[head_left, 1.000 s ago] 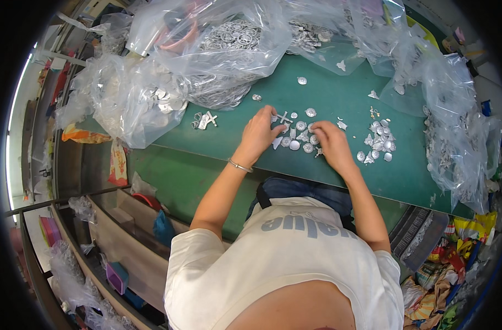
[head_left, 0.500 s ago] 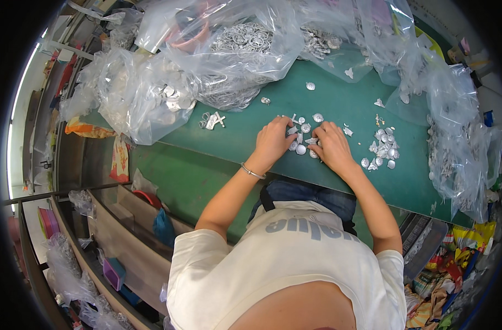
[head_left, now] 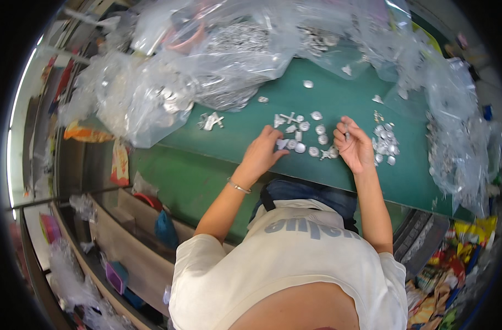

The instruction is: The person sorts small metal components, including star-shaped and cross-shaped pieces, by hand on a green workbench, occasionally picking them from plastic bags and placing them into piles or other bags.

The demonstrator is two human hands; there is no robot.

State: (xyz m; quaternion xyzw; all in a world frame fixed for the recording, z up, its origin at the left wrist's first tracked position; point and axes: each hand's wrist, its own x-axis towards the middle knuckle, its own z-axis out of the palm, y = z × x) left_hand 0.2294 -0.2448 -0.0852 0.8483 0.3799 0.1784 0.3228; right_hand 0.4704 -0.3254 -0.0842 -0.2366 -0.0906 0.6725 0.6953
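Small silvery metal parts [head_left: 303, 135] lie scattered on a green tabletop [head_left: 328, 96] directly between a seated person's two hands. The left hand [head_left: 265, 151] rests palm down at the near edge of the scatter, fingers loosely spread and flat, its fingertips touching one of the pale pieces; a thin bracelet [head_left: 239, 187] circles the wrist. The right hand [head_left: 353, 146] is curled, thumb and fingers pinched around a small metal piece [head_left: 347, 132] held just above the tabletop. Just beside that hand, to its right, sits a second cluster of round silvery discs [head_left: 384, 144]. A few cross-shaped metal pieces [head_left: 210, 120] lie apart to the left, near a bulging clear plastic bag [head_left: 146, 104] filled with more silvery parts. Further clear bags [head_left: 245, 49] crowd the far side of the tabletop, and another bag of parts [head_left: 454, 148] slumps along its right edge. The person wears a white short-sleeved shirt [head_left: 284, 264] and sits close against the tabletop's near edge. Below and to the left stand wooden shelves [head_left: 124, 242] with coloured oddments, while bright packaging [head_left: 454, 264] litters the floor at lower right.
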